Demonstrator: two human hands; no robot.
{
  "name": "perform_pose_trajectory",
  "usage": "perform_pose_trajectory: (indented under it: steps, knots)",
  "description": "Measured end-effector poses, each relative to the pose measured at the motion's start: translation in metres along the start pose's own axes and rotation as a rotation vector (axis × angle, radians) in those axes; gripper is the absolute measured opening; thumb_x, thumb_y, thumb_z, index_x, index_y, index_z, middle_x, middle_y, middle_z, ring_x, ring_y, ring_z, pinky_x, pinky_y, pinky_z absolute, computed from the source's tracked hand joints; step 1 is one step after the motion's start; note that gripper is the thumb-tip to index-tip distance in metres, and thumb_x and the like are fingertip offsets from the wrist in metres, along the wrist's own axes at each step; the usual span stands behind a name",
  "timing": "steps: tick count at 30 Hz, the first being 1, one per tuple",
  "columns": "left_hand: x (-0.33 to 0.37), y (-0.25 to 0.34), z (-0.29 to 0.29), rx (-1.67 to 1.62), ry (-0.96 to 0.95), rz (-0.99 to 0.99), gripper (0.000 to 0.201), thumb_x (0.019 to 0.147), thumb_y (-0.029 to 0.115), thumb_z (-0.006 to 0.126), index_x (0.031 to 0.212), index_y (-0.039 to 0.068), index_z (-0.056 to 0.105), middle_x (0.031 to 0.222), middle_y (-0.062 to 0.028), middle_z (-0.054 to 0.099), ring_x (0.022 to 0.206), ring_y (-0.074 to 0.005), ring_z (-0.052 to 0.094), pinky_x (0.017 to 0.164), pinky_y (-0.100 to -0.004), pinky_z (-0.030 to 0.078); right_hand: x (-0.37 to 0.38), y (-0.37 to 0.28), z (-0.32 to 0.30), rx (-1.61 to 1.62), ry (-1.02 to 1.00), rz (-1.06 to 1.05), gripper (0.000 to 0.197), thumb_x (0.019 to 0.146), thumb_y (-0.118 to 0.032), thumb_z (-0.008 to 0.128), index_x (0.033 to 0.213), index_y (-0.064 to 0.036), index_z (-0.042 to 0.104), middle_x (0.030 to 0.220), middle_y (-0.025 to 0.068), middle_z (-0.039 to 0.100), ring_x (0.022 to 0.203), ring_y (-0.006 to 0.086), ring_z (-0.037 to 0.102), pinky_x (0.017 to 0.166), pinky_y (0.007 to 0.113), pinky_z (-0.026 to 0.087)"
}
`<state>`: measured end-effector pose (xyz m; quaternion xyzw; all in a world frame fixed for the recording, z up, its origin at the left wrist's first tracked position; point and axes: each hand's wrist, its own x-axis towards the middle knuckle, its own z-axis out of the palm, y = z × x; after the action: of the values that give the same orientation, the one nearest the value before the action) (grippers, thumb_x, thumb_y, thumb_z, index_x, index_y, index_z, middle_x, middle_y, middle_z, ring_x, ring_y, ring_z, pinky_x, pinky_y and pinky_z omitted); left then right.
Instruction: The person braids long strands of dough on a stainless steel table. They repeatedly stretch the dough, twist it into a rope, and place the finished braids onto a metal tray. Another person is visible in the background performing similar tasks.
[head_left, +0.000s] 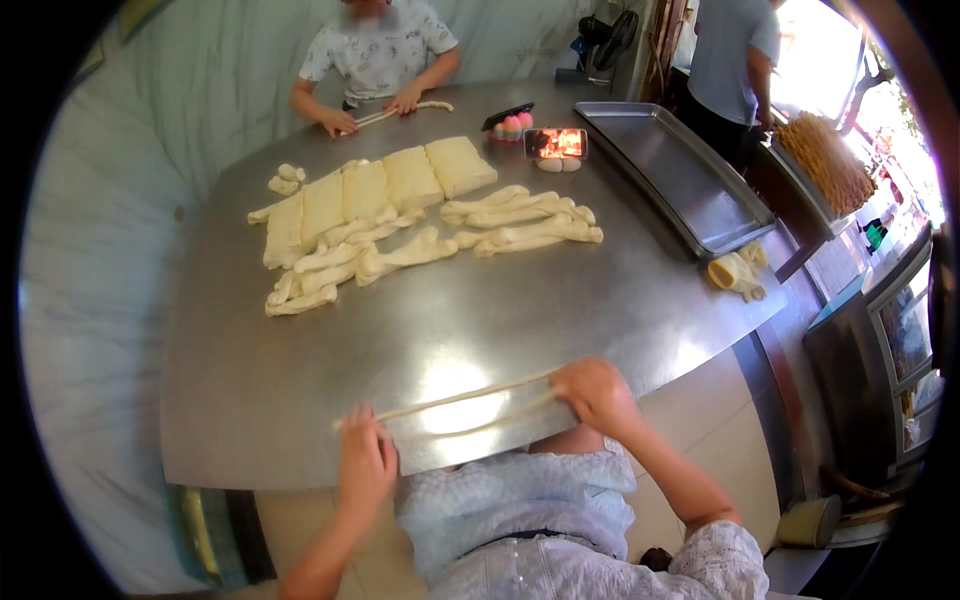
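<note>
Dough strand [465, 396] drawn out along our near edge

We have the thin strand running between our two hands, just inside the near edge of the steel table [240, 380], with our lap directly beyond that edge. Our left hand [368, 460] is over the strand's left end, fingers close together and bent down; our right hand [595, 393] covers the other end, fingers curled in narrowly. We cannot tell how firmly either one grips. A fainter line shows below the strand, and we cannot tell whether it is dough or a reflection.

Ahead of us, a broad stretch of steel separates the strand from the twisted dough pieces [405, 258] and, behind them, the dough slabs [362, 192], so our widest room lies forward. To our right, the table's edge slants away toward a yellow bundle [738, 272] and a metal tray [675, 175] along the far right side. A phone [556, 144] stands propped left of the tray. Across the table, a co-worker's hands [404, 100] rest on another dough rope [434, 105].
</note>
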<state>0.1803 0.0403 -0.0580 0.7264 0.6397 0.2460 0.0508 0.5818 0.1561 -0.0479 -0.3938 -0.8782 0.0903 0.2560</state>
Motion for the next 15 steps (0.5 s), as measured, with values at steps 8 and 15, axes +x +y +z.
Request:
perform_pose_trajectory:
  steps: [8, 15]
  knots:
    - [0.069, 0.008, -0.001, 0.187, -0.04, 0.206, 0.047, 0.094, 0.016, 0.061, 0.132, -0.008, 0.049, 0.152, -0.0315, 0.038, 0.143, -0.047, 0.034, 0.119, -0.0604, 0.024, 0.035, -0.016, 0.001, -0.214, 0.139, -0.043, 0.032, 0.088, -0.018, 0.07, 0.119, -0.0098, 0.07, 0.122, 0.0114, 0.064, 0.115, 0.0273, 0.058, 0.102, 0.047, 0.044]
    - [0.032, 0.002, 0.017, -0.057, 0.046, -0.013, 0.044, 0.092, 0.011, 0.061, 0.13, -0.007, 0.049, 0.153, -0.0295, 0.039, 0.143, -0.0451, 0.035, 0.121, -0.0602, 0.019, 0.018, -0.009, -0.004, 0.05, -0.079, 0.271, 0.032, 0.088, -0.017, 0.069, 0.119, -0.0101, 0.07, 0.128, 0.0112, 0.064, 0.124, 0.0291, 0.055, 0.11, 0.048, 0.04]
